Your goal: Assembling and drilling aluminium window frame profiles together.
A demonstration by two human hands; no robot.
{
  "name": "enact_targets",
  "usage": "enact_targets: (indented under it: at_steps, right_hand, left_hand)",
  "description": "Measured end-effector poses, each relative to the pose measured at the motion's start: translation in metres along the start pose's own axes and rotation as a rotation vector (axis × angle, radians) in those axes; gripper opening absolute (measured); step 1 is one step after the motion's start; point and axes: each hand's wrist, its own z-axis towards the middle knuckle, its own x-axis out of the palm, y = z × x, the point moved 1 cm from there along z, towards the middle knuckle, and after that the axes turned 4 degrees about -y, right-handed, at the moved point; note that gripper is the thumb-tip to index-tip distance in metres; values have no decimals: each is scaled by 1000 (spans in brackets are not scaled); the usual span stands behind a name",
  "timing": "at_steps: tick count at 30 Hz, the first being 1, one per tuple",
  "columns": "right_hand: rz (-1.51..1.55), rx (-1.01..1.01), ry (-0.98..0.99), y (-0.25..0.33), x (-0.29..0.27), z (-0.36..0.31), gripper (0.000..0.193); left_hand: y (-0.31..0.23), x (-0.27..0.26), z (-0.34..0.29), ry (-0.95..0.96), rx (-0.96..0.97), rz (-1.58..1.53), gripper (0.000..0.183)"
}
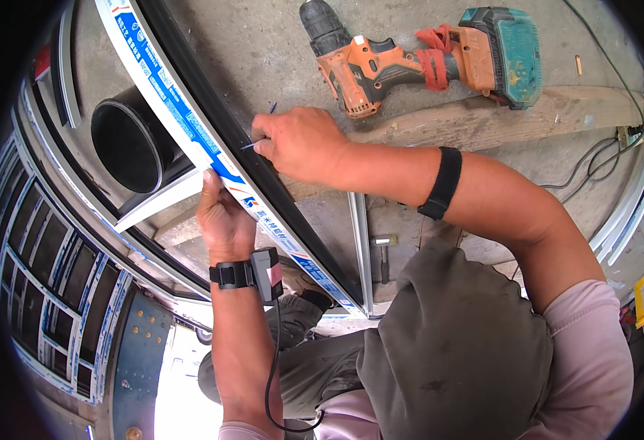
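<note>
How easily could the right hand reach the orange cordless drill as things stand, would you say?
Yes, probably quite easily: the drill lies nearby with nothing visible between it and the right hand, though that hand holds a thin pen-like item.

We note bright, diffuse light with soft shadows on the concrete floor (263, 51). Lower left, a white patch (181, 389) is blown out; the pipe (125, 150) interior falls near black. We find the film-covered profile (182, 117) and drill (399, 70) fairly sharp. Fisheye: corners black, ladder-like frames (46, 285) bowed and softer toward the left rim.
</note>
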Motion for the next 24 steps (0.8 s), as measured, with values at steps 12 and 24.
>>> enact_targets:
  at_steps: [12, 24]
  right_hand:
    - [-157, -118, 16, 0, -3, 4, 16]
    - [34, -89, -34, 3, 7, 5, 26]
  left_hand:
    - [1, 3, -1, 28, -17, 39, 36]
    - [1, 6, -2, 5, 14, 35, 35]
